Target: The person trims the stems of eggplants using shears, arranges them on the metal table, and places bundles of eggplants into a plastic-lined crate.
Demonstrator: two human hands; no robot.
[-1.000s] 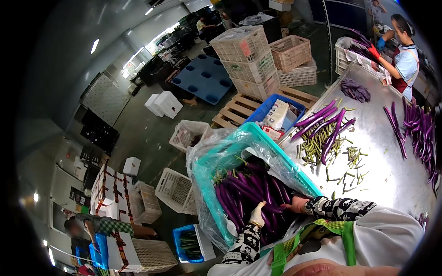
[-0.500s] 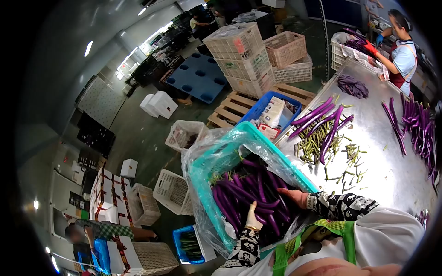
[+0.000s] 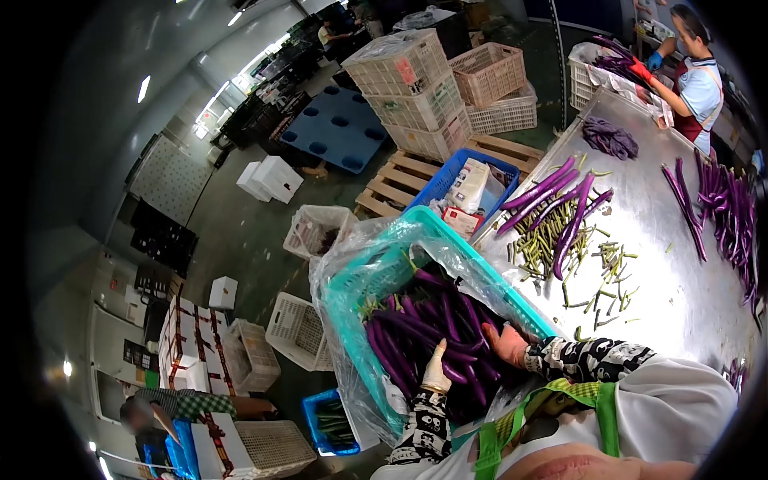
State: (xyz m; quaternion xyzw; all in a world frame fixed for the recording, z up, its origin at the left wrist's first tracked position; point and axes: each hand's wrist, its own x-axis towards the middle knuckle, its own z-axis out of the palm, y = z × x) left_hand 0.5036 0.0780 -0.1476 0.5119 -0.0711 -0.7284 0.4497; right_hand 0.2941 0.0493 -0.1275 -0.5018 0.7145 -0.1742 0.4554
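Many long purple eggplants (image 3: 416, 324) lie heaped in a turquoise crate (image 3: 428, 220) lined with a clear plastic bag (image 3: 352, 240). My left hand (image 3: 437, 373), in a pale glove, rests against the near side of the heap with its thumb up; its other fingers are hidden among the eggplants. At the right side of the heap is my right hand (image 3: 508, 346), in an orange-red glove. Its fingers are apart and it touches the eggplants beside the crate wall. Patterned sleeve covers run along both forearms.
Beside the crate, a metal table (image 3: 664, 296) carries more eggplants (image 3: 572, 224), cut green stems (image 3: 540, 244) and a purple bundle (image 3: 610, 138). A co-worker (image 3: 696, 88) handles eggplants at its far end. A blue basket (image 3: 452, 180), stacked crates (image 3: 412, 92) and a pallet (image 3: 392, 184) stand beyond.
My right hand has shifted slightly and its fingers have spread away from the eggplants. My left hand stays nearly in place. The view has tilted a little.
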